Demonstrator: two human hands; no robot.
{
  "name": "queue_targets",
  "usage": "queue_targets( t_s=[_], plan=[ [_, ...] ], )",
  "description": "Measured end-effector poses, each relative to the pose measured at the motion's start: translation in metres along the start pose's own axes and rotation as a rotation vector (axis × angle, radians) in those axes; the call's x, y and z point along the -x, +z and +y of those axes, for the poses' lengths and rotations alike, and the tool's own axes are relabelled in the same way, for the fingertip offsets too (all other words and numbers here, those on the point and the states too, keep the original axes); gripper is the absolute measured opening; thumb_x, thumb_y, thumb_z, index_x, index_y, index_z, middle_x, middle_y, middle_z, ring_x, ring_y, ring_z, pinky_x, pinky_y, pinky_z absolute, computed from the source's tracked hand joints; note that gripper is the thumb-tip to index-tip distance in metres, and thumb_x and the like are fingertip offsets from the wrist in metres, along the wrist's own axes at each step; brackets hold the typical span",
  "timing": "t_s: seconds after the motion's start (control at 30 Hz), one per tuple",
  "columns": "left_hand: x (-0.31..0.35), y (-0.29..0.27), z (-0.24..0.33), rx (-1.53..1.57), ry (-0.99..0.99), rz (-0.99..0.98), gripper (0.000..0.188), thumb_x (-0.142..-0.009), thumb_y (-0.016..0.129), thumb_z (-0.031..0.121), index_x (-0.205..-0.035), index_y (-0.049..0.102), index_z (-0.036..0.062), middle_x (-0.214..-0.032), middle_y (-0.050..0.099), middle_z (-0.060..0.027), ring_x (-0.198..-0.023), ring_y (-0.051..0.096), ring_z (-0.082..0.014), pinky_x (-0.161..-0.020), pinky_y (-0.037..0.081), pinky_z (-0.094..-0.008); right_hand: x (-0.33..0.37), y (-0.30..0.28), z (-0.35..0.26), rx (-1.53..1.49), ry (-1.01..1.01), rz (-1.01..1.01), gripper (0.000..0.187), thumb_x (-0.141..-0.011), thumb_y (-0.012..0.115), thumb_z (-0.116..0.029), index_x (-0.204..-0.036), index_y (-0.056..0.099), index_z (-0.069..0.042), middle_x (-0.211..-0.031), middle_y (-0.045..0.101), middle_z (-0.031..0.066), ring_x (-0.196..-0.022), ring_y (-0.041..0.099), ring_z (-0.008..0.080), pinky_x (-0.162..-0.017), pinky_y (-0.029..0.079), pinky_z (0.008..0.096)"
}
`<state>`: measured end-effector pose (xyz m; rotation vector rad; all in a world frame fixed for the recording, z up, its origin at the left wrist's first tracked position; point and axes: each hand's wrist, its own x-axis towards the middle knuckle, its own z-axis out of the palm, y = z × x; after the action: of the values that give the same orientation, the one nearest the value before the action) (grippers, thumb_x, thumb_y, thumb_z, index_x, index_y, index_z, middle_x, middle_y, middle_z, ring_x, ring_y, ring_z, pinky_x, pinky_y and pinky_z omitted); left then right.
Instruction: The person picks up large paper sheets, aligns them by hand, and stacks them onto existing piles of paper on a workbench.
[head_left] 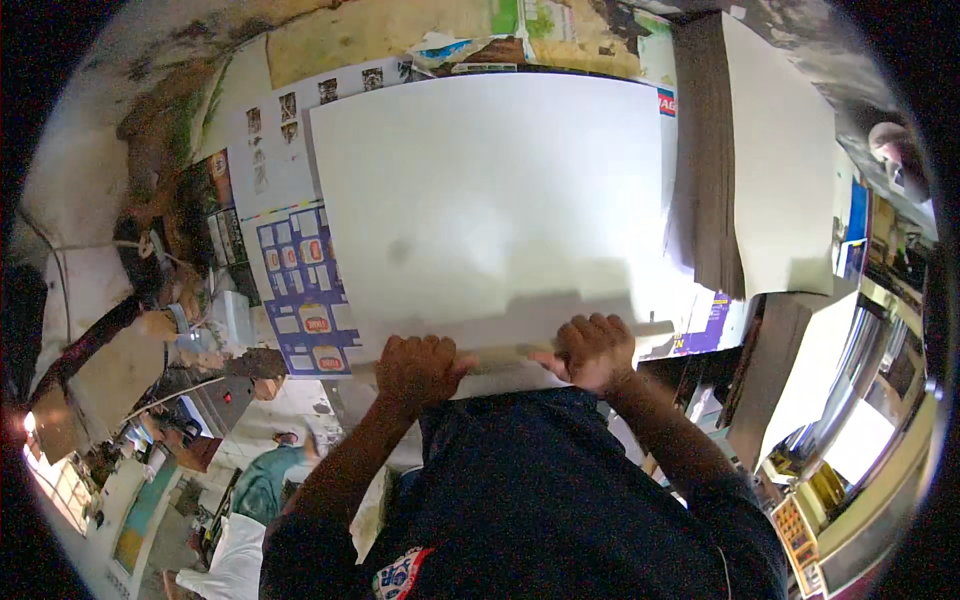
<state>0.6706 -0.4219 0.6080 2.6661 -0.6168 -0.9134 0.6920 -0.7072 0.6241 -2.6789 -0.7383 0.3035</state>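
Observation:
A large white paper sheet (480,190), perhaps the top of a stack, lies flat before me. At its near edge my left hand (415,368) is closed, knuckles up and thumb pointing inward. My right hand (597,352) is closed the same way, a short gap to the right. Both grip a narrow pale bar (500,355) that lies across the near part of the sheet; one end shows just past my right hand. What it is made of I cannot tell. My body hides what lies below the near edge.
Printed sheets with blue label patterns (305,290) lie under the white sheet's left side. A thick stack of white board (780,160) stands at the right, with another stack (790,370) nearer me. At the lower left, a person in white (235,560) is nearby.

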Motion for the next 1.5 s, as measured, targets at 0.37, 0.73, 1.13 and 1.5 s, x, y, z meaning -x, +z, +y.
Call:
queue_targets(
  t_s=[0.37,0.73,1.13,1.5],
  plan=[
    [-0.039,-0.007,-0.027,0.125,0.038,0.15,0.046,-0.093,0.056,0.05,-0.07,0.061,0.0099,-0.058,0.059,-0.0131,-0.055,0.06,-0.0351,-0.061,0.045,-0.0502,-0.045,0.004,0.024,-0.207,0.201,-0.276,0.058,-0.086,0.059,-0.063,-0.071,0.065,-0.007,-0.066,0.064,0.0165,-0.064,0.065,0.0383,-0.061,0.053,0.0499],
    [0.009,-0.105,0.005,0.02,0.032,0.392,0.05,-0.097,0.053,0.048,-0.07,0.06,0.0069,-0.055,0.057,-0.0132,-0.053,0.061,-0.0356,-0.059,0.048,-0.0473,-0.051,-0.103,-0.011,0.115,0.007,-0.081,0.058,-0.09,0.059,-0.06,-0.069,0.06,-0.006,-0.066,0.064,0.0125,-0.062,0.066,0.0324,-0.058,0.052,0.0448],
    [0.025,-0.302,0.004,0.282,-0.201,0.399,0.072,-0.097,0.041,0.064,-0.078,0.069,0.0013,-0.063,0.063,-0.0185,-0.062,0.066,-0.0359,-0.066,0.051,-0.0454,-0.147,-0.264,-0.047,0.036,0.167,-0.122,0.07,-0.096,0.042,-0.065,-0.09,0.075,-0.004,-0.083,0.07,0.0251,-0.08,0.07,0.0387,-0.079,0.054,0.0468],
    [-0.134,-0.169,-0.144,-0.021,-0.232,0.271,0.077,-0.093,0.044,0.07,-0.068,0.068,0.0006,-0.066,0.064,-0.0224,-0.069,0.068,-0.0351,-0.074,0.054,-0.0459,-0.21,-0.09,0.175,0.03,0.128,-0.6,0.08,-0.089,0.044,-0.076,-0.089,0.075,-0.003,-0.096,0.071,0.0208,-0.093,0.069,0.0307,-0.086,0.053,0.0463]
  ],
)
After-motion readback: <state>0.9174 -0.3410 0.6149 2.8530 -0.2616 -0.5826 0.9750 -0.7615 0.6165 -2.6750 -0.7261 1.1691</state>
